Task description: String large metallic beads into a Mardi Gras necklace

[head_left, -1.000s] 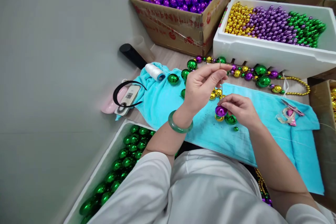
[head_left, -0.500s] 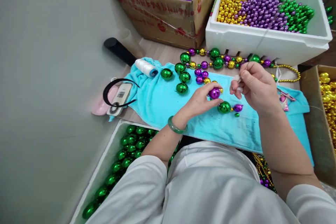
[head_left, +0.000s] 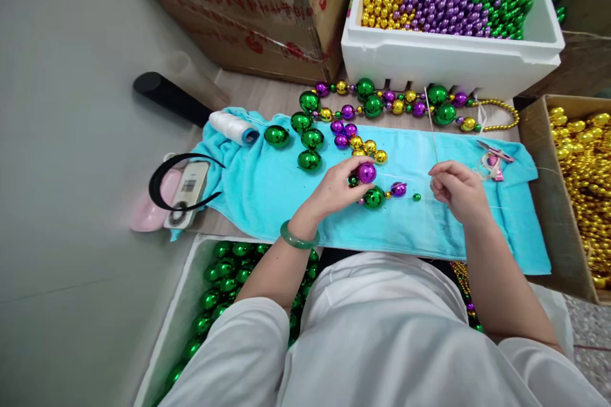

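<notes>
My left hand [head_left: 337,187], with a green bangle [head_left: 299,235] on its wrist, closes thumb and fingers around a shiny purple bead [head_left: 366,173]. A thin white thread runs from that bead towards my right hand [head_left: 457,192]. There the fingers pinch a long thin needle [head_left: 431,124], its tip pointing up and away from me. Just below the left fingers lie a large green bead [head_left: 374,197] and a smaller purple bead [head_left: 398,189] in a row on the turquoise towel [head_left: 405,235]. One small green bead [head_left: 417,197] rests between the hands.
Loose green beads [head_left: 310,161] and gold beads [head_left: 370,147] lie on the towel. Behind is a finished-looking bead strand [head_left: 373,106]. A thread spool [head_left: 233,128], headband [head_left: 155,187] and scissors [head_left: 496,151] lie around. A foam box [head_left: 453,54] and cartons [head_left: 267,44] of beads surround the towel.
The whole view has shifted. My right hand has moved away from the left one and lower, nearer my body, and the needle now stands up clearly. My left hand keeps the purple bead.
</notes>
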Demonstrator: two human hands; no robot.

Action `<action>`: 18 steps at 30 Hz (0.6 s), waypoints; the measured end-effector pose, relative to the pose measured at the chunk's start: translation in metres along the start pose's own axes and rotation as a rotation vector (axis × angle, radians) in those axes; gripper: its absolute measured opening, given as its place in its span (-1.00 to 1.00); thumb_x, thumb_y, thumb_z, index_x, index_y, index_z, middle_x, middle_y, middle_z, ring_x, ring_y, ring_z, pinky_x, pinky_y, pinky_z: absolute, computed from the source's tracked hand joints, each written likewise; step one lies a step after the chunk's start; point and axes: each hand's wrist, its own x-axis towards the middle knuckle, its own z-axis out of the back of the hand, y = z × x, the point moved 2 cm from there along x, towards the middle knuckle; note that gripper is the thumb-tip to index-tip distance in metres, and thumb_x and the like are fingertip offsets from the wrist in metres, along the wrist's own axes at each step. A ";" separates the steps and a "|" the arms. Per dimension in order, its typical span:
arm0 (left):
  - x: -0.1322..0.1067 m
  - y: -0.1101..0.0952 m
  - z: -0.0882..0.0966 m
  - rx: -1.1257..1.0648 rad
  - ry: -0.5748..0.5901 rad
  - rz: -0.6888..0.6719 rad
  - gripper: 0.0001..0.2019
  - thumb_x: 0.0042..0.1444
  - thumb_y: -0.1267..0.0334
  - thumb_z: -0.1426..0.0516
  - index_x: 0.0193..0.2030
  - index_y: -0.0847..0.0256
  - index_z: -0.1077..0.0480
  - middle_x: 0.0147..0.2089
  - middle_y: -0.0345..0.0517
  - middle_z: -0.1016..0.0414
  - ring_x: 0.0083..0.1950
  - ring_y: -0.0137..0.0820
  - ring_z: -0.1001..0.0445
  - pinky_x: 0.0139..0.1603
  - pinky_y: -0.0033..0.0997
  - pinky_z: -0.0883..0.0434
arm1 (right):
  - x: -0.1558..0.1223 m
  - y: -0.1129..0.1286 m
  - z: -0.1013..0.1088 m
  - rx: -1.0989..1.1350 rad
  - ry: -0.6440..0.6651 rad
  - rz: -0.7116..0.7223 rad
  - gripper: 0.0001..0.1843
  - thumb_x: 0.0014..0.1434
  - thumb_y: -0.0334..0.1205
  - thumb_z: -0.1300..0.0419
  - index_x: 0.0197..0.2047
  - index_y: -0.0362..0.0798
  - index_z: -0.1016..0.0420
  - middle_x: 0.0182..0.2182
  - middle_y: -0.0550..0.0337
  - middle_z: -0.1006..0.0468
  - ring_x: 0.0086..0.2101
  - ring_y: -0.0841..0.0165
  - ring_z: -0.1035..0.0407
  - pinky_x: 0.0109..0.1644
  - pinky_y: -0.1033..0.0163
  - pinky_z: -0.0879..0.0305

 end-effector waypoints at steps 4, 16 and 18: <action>-0.001 0.004 -0.010 0.133 0.123 -0.069 -0.56 0.07 0.41 -0.14 0.13 0.21 -0.33 0.08 -0.01 -0.47 0.10 -0.29 -0.44 0.15 -0.22 -0.38 | -0.006 -0.034 0.000 -0.536 -0.016 0.077 -0.80 0.05 -0.26 -0.12 -0.31 -0.09 -0.56 -0.60 0.28 -0.31 -0.56 0.44 -0.18 -0.46 0.28 -0.12; -0.001 -0.008 -0.021 0.504 0.299 0.072 -0.43 0.10 0.44 -0.06 0.29 0.25 -0.17 0.05 0.11 -0.41 0.06 -0.16 -0.41 0.08 -0.11 -0.38 | -0.019 -0.059 -0.012 -0.985 0.090 0.114 -0.74 0.17 -0.25 -0.13 -0.16 -0.08 -0.62 -0.41 0.09 -0.46 -0.39 0.31 -0.35 -0.24 0.21 -0.25; 0.000 -0.018 -0.017 0.585 0.247 0.091 -0.42 0.11 0.41 -0.08 0.30 0.24 -0.16 0.07 0.15 -0.37 0.07 -0.11 -0.37 0.07 -0.05 -0.37 | -0.017 -0.056 -0.014 -0.886 0.050 0.143 -0.74 0.17 -0.22 -0.13 -0.20 -0.07 -0.63 -0.46 0.12 -0.45 -0.42 0.32 -0.34 -0.26 0.21 -0.25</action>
